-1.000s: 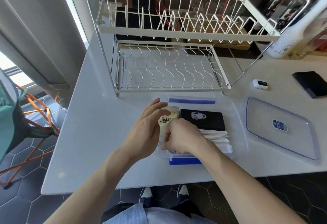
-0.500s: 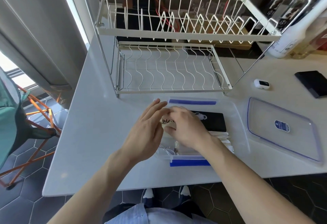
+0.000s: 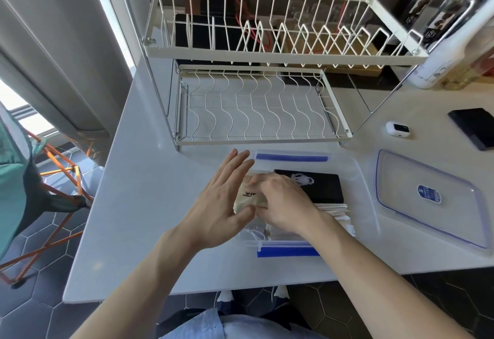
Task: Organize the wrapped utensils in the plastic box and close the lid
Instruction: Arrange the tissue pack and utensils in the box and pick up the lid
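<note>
Beige paper-wrapped utensil packet (image 3: 247,196) over clear plastic box (image 3: 359,178), right hand (image 3: 283,202) pinching it, left hand (image 3: 223,205) open-fingered beside, clear blue-edged lid (image 3: 427,199) apart on white worktop (image 3: 149,205).

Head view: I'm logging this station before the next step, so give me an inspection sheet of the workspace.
Surface: white table.
Job's things: plastic box open, holding black packet, beige packet, white wrapped stack; lid lies apart, right of box.
Clutter: dish rack, white bottle, small white device, black case.
Fingers: right hand on beige packet; left hand open beside it.
Cables: red cable behind rack.
Surroundings: orange-framed chair, hexagon-tiled floor.
</note>
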